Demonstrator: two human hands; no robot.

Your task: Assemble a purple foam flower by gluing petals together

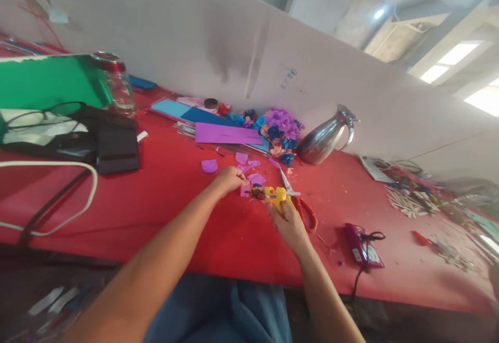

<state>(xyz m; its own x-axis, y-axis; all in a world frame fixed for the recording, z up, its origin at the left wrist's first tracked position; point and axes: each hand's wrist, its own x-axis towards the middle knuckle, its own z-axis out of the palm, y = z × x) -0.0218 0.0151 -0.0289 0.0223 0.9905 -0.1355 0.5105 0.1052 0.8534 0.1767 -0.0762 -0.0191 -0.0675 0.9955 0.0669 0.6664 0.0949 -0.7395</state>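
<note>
Two bare forearms reach over blue clothing (pixel 218 312) to a red table (pixel 218 239). The right hand (pixel 288 222) is wrapped around the handle of a yellow glue gun (pixel 279 197), whose dark, brown-crusted nozzle points toward the left hand (pixel 229 180). The left fingers are drawn together in a pinch near that nozzle; whether something small sits between them, I cannot tell. Purple paper pieces (pixel 209 166) lie flat on the table around and just beyond the left fingertips, some overlapping. Scissors with red handles (pixel 307 213) lie just beside the right hand, partly behind the glue gun, their blades slanting away. Farther right sits a purple box (pixel 362 247) with a dark cord looped on top. To the left, a white cable (pixel 93 184) curves near a black phone (pixel 117 145). Beyond the petals, a long purple strip (pixel 226 133) rests over blue sheets (pixel 212 116), with a cluster of purple, blue and pink paper flowers (pixel 284 123) near its right end. A steel jug (pixel 325 137) tilts against the pale partition (pixel 163 31), and a red-lidded jar (pixel 121 91) stands beside a green panel (pixel 50 80) at far left
</note>
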